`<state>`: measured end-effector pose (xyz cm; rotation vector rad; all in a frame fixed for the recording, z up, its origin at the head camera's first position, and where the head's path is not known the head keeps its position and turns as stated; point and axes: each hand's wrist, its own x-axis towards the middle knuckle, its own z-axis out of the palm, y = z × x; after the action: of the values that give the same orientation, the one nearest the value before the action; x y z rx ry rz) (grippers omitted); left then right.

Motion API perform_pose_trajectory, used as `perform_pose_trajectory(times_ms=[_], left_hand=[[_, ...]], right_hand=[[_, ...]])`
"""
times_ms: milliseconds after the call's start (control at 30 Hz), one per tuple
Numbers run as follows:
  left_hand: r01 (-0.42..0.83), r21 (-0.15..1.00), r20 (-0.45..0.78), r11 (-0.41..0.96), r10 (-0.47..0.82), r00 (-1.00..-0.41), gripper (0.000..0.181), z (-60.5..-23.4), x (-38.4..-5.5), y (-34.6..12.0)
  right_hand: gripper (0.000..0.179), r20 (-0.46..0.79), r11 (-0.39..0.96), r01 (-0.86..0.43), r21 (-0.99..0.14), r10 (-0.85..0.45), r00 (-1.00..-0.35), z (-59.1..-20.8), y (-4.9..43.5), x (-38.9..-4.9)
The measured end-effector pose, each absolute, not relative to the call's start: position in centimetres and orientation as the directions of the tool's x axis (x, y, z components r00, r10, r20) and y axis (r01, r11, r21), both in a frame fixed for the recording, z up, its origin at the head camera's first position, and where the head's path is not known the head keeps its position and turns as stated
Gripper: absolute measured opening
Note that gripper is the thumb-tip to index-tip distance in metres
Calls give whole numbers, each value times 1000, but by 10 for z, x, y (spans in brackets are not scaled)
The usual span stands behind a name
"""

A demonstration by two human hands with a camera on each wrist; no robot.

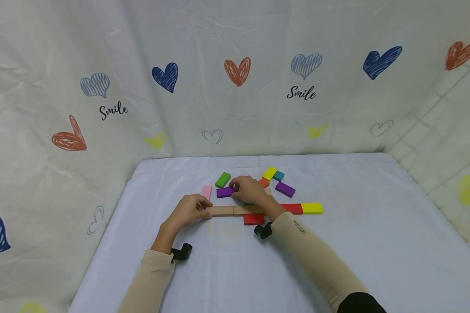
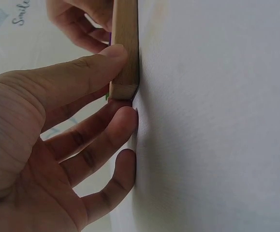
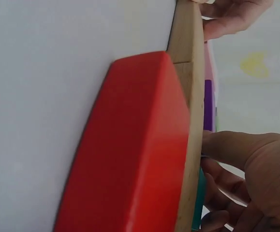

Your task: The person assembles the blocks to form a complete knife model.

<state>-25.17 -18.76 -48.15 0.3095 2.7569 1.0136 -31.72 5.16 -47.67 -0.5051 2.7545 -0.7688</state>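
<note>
A row of flat blocks runs across the cloth, starting at the left with a plain wooden block (image 1: 222, 211). My left hand (image 1: 189, 211) pinches that block's left end, the thumb on its near side in the left wrist view. Behind the row, my right hand (image 1: 250, 191) has thumb and fingers at the right end of a purple block (image 1: 224, 192) and seems to pinch it; the fingertips are partly hidden. A second wooden block (image 1: 244, 210) continues the row, followed by a red block (image 1: 292, 208) and a yellow block (image 1: 312, 208) at the right end.
Another red block (image 3: 125, 145) lies against the row's near side. Behind the row are a pink block (image 1: 206, 192), a green block (image 1: 223, 179), a yellow block (image 1: 270, 173), a teal block (image 1: 279, 175), an orange block (image 1: 263, 182) and a second purple block (image 1: 285, 189).
</note>
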Motion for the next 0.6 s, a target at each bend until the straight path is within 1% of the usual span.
perform_pose_trajectory(times_ms=[100,267,467,600], left_hand=[[130,655,-105,744,261,-960,23,-481,-252,-188],[127,653,-109,747,257,-960,23,-482,-252,-188],[121,653,-113,747,254,-961,24,-482,-251,-187],[120,655,-109,746,250,-962,24,-481,-250,-188]], right_hand=[[35,-126,809,-259,-528,-377,-918,-476,52,-315],[36,-102,775,-243,-583,-367,-925,-467,62,-307],[36,-11,732,-281,-621,-366,-930,-457,90,-293],[36,27,693,-287,-661,-361,-932,-452,112,-276]])
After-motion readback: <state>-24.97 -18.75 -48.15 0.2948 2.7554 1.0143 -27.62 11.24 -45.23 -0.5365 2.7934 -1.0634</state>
